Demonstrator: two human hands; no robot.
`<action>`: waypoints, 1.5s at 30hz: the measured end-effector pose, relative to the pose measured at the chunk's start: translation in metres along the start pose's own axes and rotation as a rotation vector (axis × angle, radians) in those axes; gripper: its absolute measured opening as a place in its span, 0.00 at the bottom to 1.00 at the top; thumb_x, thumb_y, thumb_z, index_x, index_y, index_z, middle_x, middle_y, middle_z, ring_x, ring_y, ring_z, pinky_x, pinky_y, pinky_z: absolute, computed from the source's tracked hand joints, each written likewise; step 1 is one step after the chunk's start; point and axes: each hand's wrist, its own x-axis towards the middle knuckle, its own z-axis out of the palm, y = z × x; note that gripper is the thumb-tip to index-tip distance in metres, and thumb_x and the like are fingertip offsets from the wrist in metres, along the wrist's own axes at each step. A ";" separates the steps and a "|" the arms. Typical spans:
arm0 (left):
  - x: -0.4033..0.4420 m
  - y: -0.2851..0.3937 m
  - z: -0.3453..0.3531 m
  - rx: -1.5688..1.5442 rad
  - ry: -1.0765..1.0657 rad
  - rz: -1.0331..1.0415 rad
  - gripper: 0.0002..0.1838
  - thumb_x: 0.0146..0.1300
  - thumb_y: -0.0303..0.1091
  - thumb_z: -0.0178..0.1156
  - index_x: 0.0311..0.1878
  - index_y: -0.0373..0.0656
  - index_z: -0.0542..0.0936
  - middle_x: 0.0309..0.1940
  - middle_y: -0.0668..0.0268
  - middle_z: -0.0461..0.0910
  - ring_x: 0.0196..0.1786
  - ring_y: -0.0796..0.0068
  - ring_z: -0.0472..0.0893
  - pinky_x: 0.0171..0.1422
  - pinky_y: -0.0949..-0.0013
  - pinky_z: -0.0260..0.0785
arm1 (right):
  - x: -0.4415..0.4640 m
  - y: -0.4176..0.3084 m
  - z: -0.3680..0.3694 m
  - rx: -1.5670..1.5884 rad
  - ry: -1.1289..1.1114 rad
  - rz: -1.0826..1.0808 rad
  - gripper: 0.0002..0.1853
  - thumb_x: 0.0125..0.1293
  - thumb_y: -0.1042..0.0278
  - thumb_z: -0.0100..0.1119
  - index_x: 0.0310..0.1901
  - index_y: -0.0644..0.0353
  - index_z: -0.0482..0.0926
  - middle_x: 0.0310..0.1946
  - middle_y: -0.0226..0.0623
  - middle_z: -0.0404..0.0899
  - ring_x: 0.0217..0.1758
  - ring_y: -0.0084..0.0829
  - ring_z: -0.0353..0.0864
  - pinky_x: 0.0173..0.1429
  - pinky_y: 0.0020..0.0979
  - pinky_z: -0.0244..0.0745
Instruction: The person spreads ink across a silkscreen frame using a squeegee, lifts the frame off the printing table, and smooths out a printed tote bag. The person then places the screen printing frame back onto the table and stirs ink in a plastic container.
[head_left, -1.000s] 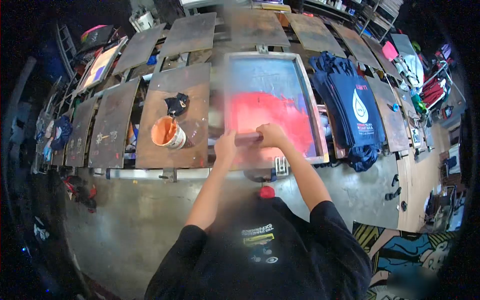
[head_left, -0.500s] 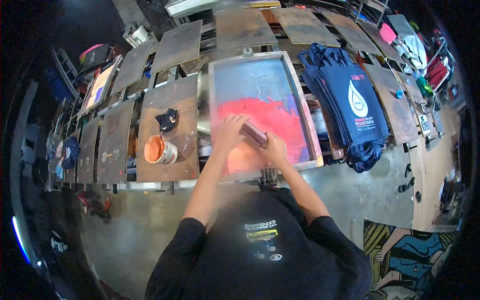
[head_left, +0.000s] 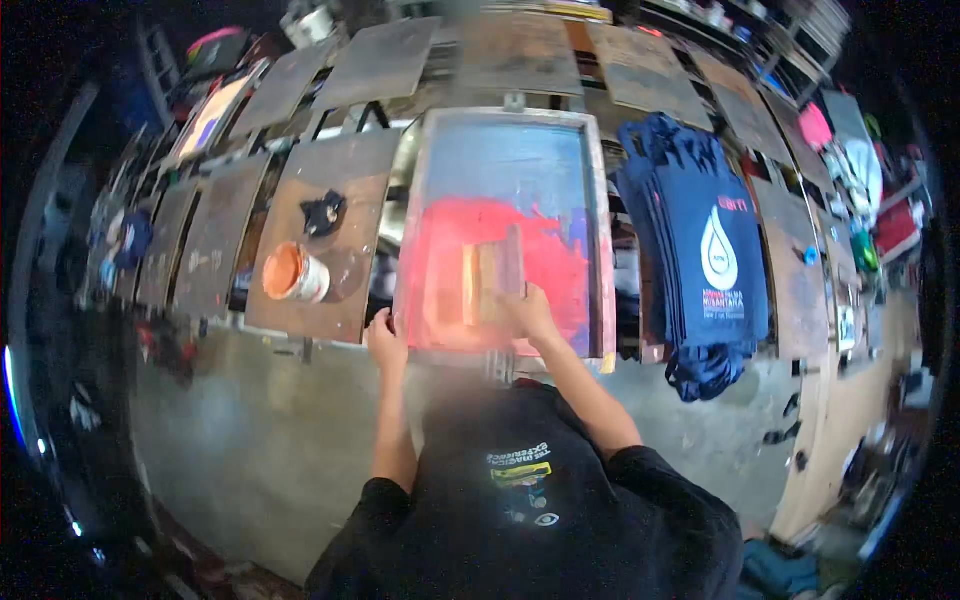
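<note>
Left hand (head_left: 386,340) off the squeegee (head_left: 514,262), squeegee turned lengthwise

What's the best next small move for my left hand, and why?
I'd probably settle the left hand on the near left corner of the frame to steady it: it is already beside that corner and off the squeegee, which the right hand holds over the red ink.

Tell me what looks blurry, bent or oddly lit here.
Head view: the rows of boards bow, and the edges fall dark. Head view: the right hand and squeegee look smeared; haze veils the shirt's top. Head view: pale sheen on the floor.
</note>
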 end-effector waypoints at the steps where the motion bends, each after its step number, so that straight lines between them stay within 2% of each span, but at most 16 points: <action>1: -0.007 -0.009 0.008 0.063 -0.038 -0.044 0.17 0.72 0.44 0.53 0.50 0.40 0.80 0.41 0.51 0.83 0.45 0.45 0.80 0.52 0.50 0.70 | 0.001 0.004 -0.001 0.090 -0.044 0.067 0.18 0.59 0.60 0.70 0.44 0.66 0.82 0.32 0.33 0.84 0.34 0.24 0.81 0.37 0.31 0.76; 3: -0.018 -0.004 0.008 0.041 -0.013 -0.125 0.20 0.73 0.46 0.49 0.51 0.40 0.80 0.42 0.49 0.82 0.47 0.43 0.79 0.52 0.49 0.70 | 0.000 0.008 0.005 0.155 -0.130 0.134 0.19 0.60 0.61 0.69 0.46 0.66 0.83 0.36 0.32 0.85 0.36 0.25 0.82 0.41 0.32 0.78; 5: -0.015 -0.003 0.006 0.003 -0.028 -0.159 0.23 0.75 0.50 0.44 0.52 0.41 0.79 0.44 0.48 0.82 0.49 0.43 0.80 0.51 0.48 0.70 | -0.004 0.009 0.012 0.185 -0.125 0.010 0.20 0.60 0.62 0.69 0.50 0.67 0.81 0.39 0.34 0.85 0.36 0.26 0.82 0.40 0.31 0.77; 12: -0.016 0.008 -0.001 0.007 -0.043 -0.215 0.22 0.75 0.51 0.45 0.53 0.43 0.78 0.44 0.47 0.83 0.49 0.43 0.81 0.51 0.49 0.71 | 0.001 0.027 0.025 0.286 -0.195 0.079 0.21 0.61 0.61 0.68 0.52 0.67 0.81 0.42 0.36 0.84 0.42 0.24 0.80 0.46 0.30 0.75; 15: -0.013 0.004 0.000 0.014 -0.036 -0.188 0.23 0.75 0.51 0.45 0.54 0.43 0.78 0.43 0.47 0.83 0.48 0.42 0.81 0.51 0.48 0.71 | -0.004 0.017 0.022 0.240 -0.184 0.049 0.18 0.65 0.66 0.60 0.54 0.64 0.75 0.42 0.35 0.77 0.41 0.28 0.79 0.34 0.35 0.79; 21: -0.016 0.010 -0.001 0.052 -0.065 -0.205 0.23 0.75 0.50 0.43 0.54 0.42 0.78 0.43 0.45 0.83 0.48 0.40 0.80 0.50 0.46 0.71 | -0.011 0.033 0.020 0.343 -0.143 0.192 0.18 0.63 0.66 0.60 0.53 0.62 0.77 0.40 0.34 0.79 0.38 0.28 0.79 0.40 0.32 0.77; 23: -0.015 0.010 -0.001 0.044 -0.096 -0.188 0.24 0.75 0.51 0.43 0.54 0.41 0.77 0.42 0.45 0.83 0.48 0.40 0.80 0.51 0.46 0.71 | -0.018 0.030 0.025 0.245 -0.084 -0.023 0.15 0.64 0.66 0.58 0.50 0.63 0.78 0.36 0.32 0.79 0.35 0.26 0.79 0.34 0.30 0.74; 30: 0.002 -0.037 0.000 -0.129 -0.334 -0.138 0.26 0.76 0.51 0.43 0.56 0.35 0.74 0.46 0.40 0.80 0.52 0.41 0.80 0.56 0.53 0.70 | -0.020 -0.034 0.048 -0.082 0.005 -0.019 0.16 0.60 0.63 0.62 0.46 0.65 0.77 0.29 0.33 0.79 0.24 0.21 0.75 0.28 0.32 0.71; 32: 0.015 -0.035 -0.012 -0.178 -0.472 -0.200 0.28 0.76 0.51 0.42 0.58 0.32 0.72 0.50 0.39 0.79 0.58 0.45 0.78 0.61 0.55 0.68 | -0.006 -0.026 0.061 -0.212 -0.072 -0.201 0.17 0.58 0.63 0.62 0.42 0.69 0.75 0.28 0.41 0.79 0.25 0.30 0.81 0.32 0.37 0.76; 33: 0.018 -0.033 -0.018 -0.204 -0.559 -0.189 0.27 0.74 0.50 0.46 0.60 0.32 0.71 0.52 0.42 0.79 0.59 0.49 0.78 0.63 0.57 0.68 | -0.010 -0.036 0.068 -0.232 -0.071 -0.186 0.17 0.58 0.63 0.62 0.42 0.69 0.75 0.28 0.41 0.79 0.25 0.30 0.81 0.32 0.37 0.76; 35: 0.015 -0.048 -0.018 -0.249 -0.638 -0.178 0.27 0.73 0.48 0.51 0.61 0.32 0.70 0.54 0.45 0.78 0.60 0.54 0.78 0.64 0.58 0.68 | -0.016 -0.073 0.094 -0.380 0.008 -0.067 0.20 0.56 0.60 0.64 0.39 0.71 0.74 0.29 0.51 0.78 0.30 0.45 0.84 0.35 0.44 0.78; 37: 0.015 -0.055 -0.016 -0.506 -0.725 0.068 0.31 0.64 0.42 0.63 0.64 0.32 0.68 0.58 0.52 0.76 0.61 0.62 0.76 0.68 0.61 0.66 | -0.006 -0.057 0.117 -0.584 0.096 -0.209 0.22 0.55 0.59 0.65 0.40 0.71 0.73 0.31 0.55 0.78 0.34 0.50 0.83 0.39 0.47 0.78; 38: 0.017 -0.048 -0.027 -0.627 -0.832 -0.041 0.36 0.57 0.36 0.71 0.65 0.34 0.67 0.59 0.57 0.74 0.60 0.67 0.74 0.69 0.62 0.65 | -0.002 -0.044 0.128 -0.773 0.185 -0.340 0.24 0.54 0.58 0.66 0.41 0.72 0.73 0.34 0.58 0.78 0.38 0.55 0.82 0.42 0.49 0.79; 40: 0.027 -0.004 -0.078 -0.572 -0.866 -0.038 0.39 0.57 0.38 0.72 0.68 0.34 0.65 0.60 0.58 0.74 0.62 0.68 0.74 0.68 0.62 0.66 | -0.003 -0.034 0.150 -0.808 0.161 -0.312 0.25 0.53 0.56 0.66 0.43 0.72 0.73 0.36 0.59 0.78 0.40 0.56 0.81 0.45 0.50 0.78; 44: 0.042 -0.026 -0.090 -0.594 -0.978 -0.014 0.41 0.59 0.40 0.71 0.70 0.33 0.63 0.61 0.59 0.74 0.62 0.70 0.74 0.67 0.64 0.68 | -0.013 -0.039 0.194 -0.874 0.108 -0.208 0.30 0.51 0.56 0.68 0.47 0.72 0.71 0.38 0.60 0.79 0.42 0.59 0.80 0.49 0.52 0.77; 45: 0.045 -0.025 -0.095 -0.769 -1.070 -0.127 0.40 0.61 0.41 0.69 0.71 0.34 0.63 0.61 0.60 0.74 0.62 0.71 0.74 0.66 0.64 0.68 | -0.014 -0.042 0.205 -0.848 0.112 -0.141 0.30 0.51 0.56 0.69 0.48 0.72 0.71 0.39 0.60 0.79 0.43 0.59 0.81 0.49 0.52 0.77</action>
